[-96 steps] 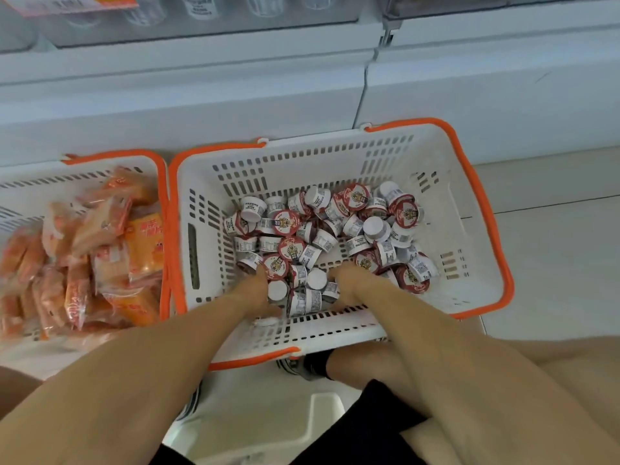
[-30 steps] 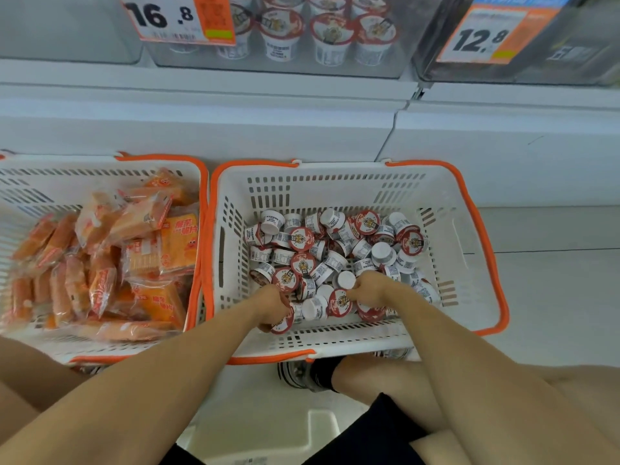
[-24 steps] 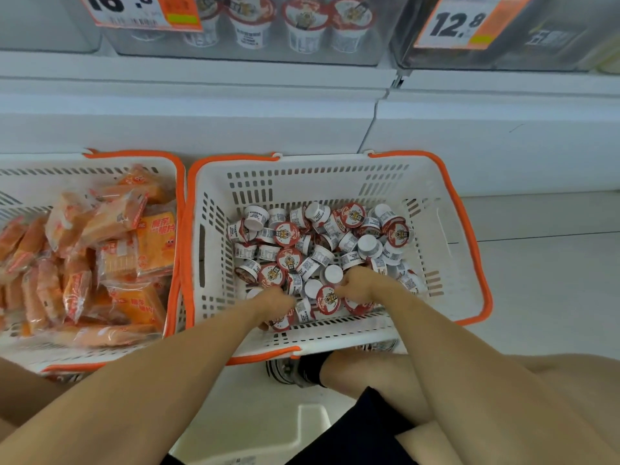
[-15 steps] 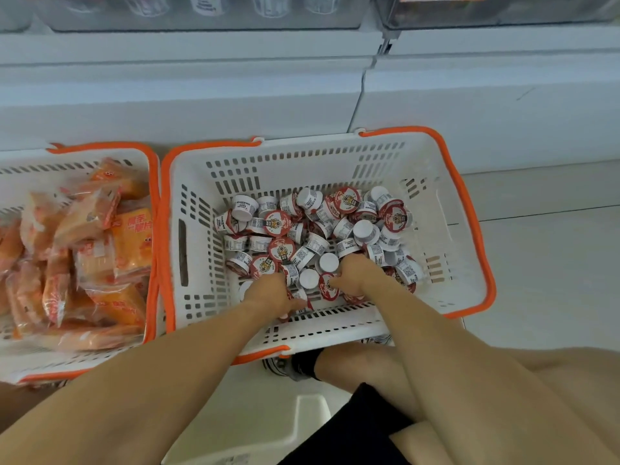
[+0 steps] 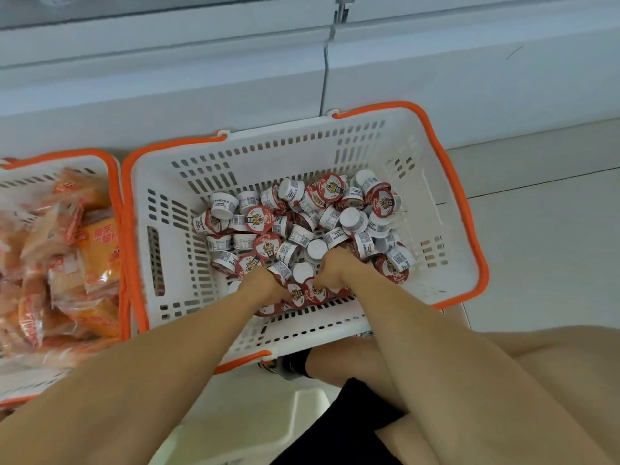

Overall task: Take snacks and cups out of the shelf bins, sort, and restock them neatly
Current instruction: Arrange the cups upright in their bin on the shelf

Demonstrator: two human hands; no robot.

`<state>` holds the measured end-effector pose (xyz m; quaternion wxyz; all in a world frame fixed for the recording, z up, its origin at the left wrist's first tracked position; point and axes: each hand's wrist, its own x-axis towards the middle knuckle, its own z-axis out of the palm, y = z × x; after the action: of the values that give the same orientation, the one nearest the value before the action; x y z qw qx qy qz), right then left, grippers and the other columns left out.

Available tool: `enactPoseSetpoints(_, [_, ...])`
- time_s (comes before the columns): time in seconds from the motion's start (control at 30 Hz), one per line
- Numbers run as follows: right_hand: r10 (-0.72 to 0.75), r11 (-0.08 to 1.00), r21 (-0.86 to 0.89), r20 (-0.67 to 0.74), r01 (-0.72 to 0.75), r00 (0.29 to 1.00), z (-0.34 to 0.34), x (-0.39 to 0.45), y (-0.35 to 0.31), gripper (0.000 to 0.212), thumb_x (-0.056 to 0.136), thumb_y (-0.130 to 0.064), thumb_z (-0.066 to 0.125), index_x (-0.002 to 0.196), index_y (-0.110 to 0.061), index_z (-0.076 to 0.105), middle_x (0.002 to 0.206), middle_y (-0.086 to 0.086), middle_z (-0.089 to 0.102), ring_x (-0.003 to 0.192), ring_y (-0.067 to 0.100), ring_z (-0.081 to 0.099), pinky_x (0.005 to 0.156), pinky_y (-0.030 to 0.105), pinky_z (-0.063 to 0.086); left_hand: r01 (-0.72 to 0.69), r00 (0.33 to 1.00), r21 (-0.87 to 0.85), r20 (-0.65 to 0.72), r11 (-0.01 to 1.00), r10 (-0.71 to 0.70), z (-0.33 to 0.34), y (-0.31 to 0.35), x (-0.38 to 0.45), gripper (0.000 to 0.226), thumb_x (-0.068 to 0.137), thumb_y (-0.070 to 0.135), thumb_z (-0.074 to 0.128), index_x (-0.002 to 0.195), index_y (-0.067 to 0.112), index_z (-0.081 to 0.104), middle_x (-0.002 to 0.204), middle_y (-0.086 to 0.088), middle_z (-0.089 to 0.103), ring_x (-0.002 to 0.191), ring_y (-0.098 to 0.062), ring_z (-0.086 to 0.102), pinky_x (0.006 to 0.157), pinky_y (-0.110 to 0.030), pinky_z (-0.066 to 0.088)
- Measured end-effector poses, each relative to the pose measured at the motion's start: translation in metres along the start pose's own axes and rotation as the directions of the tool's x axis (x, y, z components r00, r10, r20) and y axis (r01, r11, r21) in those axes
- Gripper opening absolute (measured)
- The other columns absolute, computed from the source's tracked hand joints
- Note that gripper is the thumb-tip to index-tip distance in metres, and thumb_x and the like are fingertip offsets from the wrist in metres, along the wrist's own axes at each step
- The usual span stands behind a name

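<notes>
A white basket with an orange rim (image 5: 446,182) sits on the floor before me, holding a heap of several small white cups with red lids (image 5: 295,226). Both my hands are down at the near edge of the heap. My left hand (image 5: 260,285) has its fingers curled round cups there, and a red-lidded cup (image 5: 297,297) shows at its fingertips. My right hand (image 5: 337,268) is curled over cups beside it, with a red lid (image 5: 315,292) just under the knuckles. How many cups each hand holds is hidden.
A second white, orange-rimmed basket (image 5: 110,169) stands touching on the left, filled with orange snack packets (image 5: 67,260). White shelf base panels (image 5: 235,78) rise behind both baskets. A white stool (image 5: 268,424) and my bent knees lie below, with pale floor tiles (image 5: 543,246) at right.
The view has tilted down, so the shelf bins and price tags left the frame. Both hands stay at the near edge of the cup heap, shifting slightly among the cups.
</notes>
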<state>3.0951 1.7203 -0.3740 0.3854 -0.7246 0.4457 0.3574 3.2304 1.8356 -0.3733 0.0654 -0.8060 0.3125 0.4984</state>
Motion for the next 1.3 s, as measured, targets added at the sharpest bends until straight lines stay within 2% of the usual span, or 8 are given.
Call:
enactPoseSetpoints(0.2, [-0.084, 0.985, 0.157, 0.062, 0.073, 0.995, -0.007, -0.014, -0.012, 0.034, 0.093, -0.035, 0.063, 0.113, -0.007, 0.069, 0.102, 0.012, 0.069, 0.087, 0.023, 0.062, 0.081, 0.038, 0.052, 0.050, 0.999, -0.243, 0.010, 0.969, -0.049, -0.011, -0.025, -0.012, 0.025, 0.075, 0.032, 0.084, 0.089, 0.018, 0.069, 0.087, 0.002, 0.060, 0.070, -0.010, 0.055, 0.065, -0.024, 0.049])
enactPoseSetpoints(0.3, [-0.162, 0.941, 0.307, 0.041, 0.142, 0.986, -0.024, -0.030, -0.022, 0.031, 0.094, -0.028, 0.057, 0.068, -0.012, 0.055, 0.063, 0.002, 0.042, 0.059, 0.019, 0.037, 0.063, 0.035, 0.033, 0.010, 0.999, -0.363, -0.028, 0.932, -0.021, -0.036, -0.031, -0.033, 0.021, 0.074, 0.026, 0.086, 0.091, 0.015, 0.080, 0.095, 0.002, 0.069, 0.092, -0.015, 0.064, 0.078, -0.028, 0.052])
enactPoseSetpoints(0.47, [-0.304, 0.812, 0.490, -0.108, 0.316, 0.947, -0.076, -0.075, -0.064, 0.036, 0.095, -0.021, 0.054, 0.065, -0.013, 0.037, 0.061, 0.003, 0.036, 0.059, 0.022, 0.028, 0.065, 0.041, 0.029, -0.095, 0.994, -0.555, -0.103, 0.827, 0.046, -0.116, -0.035, -0.086, 0.020, 0.072, 0.019, 0.086, 0.089, 0.013, 0.076, 0.098, 0.001, 0.072, 0.097, -0.015, 0.063, 0.068, -0.024, 0.045])
enactPoseSetpoints(0.53, [-0.358, 0.766, 0.505, -0.179, 0.398, 0.916, -0.096, -0.096, -0.084, 0.028, 0.096, -0.024, 0.055, 0.085, 0.002, 0.058, 0.089, 0.020, 0.062, 0.082, 0.041, 0.052, 0.085, 0.050, 0.046, -0.102, 0.994, -0.650, -0.088, 0.753, 0.059, -0.152, -0.038, -0.111, 0.025, 0.070, 0.013, 0.086, 0.094, 0.012, 0.076, 0.099, -0.007, 0.074, 0.093, -0.021, 0.067, 0.074, -0.034, 0.054])
enactPoseSetpoints(0.67, [-0.379, 0.645, 0.608, -0.272, 0.464, 0.884, -0.127, -0.146, -0.121, 0.048, 0.080, -0.048, 0.074, 0.123, -0.026, 0.068, 0.134, -0.011, 0.059, 0.127, 0.016, 0.051, 0.115, 0.046, 0.034, -0.223, 0.975, -0.720, -0.157, 0.657, 0.159, -0.219, -0.046, -0.171, 0.027, 0.070, 0.010, 0.086, 0.094, 0.015, 0.077, 0.095, -0.011, 0.077, 0.090, -0.026, 0.069, 0.078, -0.038, 0.056])
enactPoseSetpoints(0.93, [-0.419, 0.359, 0.647, -0.532, 0.672, 0.736, -0.211, -0.245, -0.198, 0.022, 0.093, -0.022, 0.066, 0.106, -0.005, 0.073, 0.086, 0.017, 0.064, 0.062, 0.025, 0.054, 0.046, 0.032, 0.046, -0.589, 0.806, -0.776, -0.582, 0.227, 0.103, -0.304, -0.070, -0.247, 0.045, 0.052, 0.027, 0.091, 0.094, 0.017, 0.080, 0.097, -0.003, 0.077, 0.080, -0.017, 0.068, 0.073, -0.035, 0.053])
enactPoseSetpoints(1.13, [-0.157, 0.437, 0.546, -0.736, 0.715, 0.658, -0.294, -0.233, -0.310, 0.033, 0.083, -0.026, 0.078, 0.105, -0.004, 0.069, 0.094, 0.017, 0.072, 0.077, 0.030, 0.069, 0.059, 0.035, 0.055, -0.569, 0.822, -0.822, -0.569, 0.019, 0.022, -0.328, -0.079, -0.248, 0.032, 0.066, 0.025, 0.086, 0.093, 0.012, 0.076, 0.081, -0.006, 0.074, 0.057, -0.016, 0.063, 0.067, -0.031, 0.050])
enactPoseSetpoints(1.3, [-0.135, 0.697, 0.325, -0.816, 0.639, 0.562, -0.332, -0.189, -0.380, 0.063, 0.092, -0.036, 0.070, 0.140, -0.001, 0.048, 0.141, 0.014, 0.054, 0.129, 0.032, 0.053, 0.103, 0.039, 0.048, -0.552, 0.832, -0.830, -0.555, -0.079, 0.011, -0.335, -0.083, -0.246, 0.031, 0.071, 0.029, 0.085, 0.093, 0.011, 0.075, 0.078, -0.007, 0.075, 0.060, -0.016, 0.064, 0.062, -0.029, 0.050])
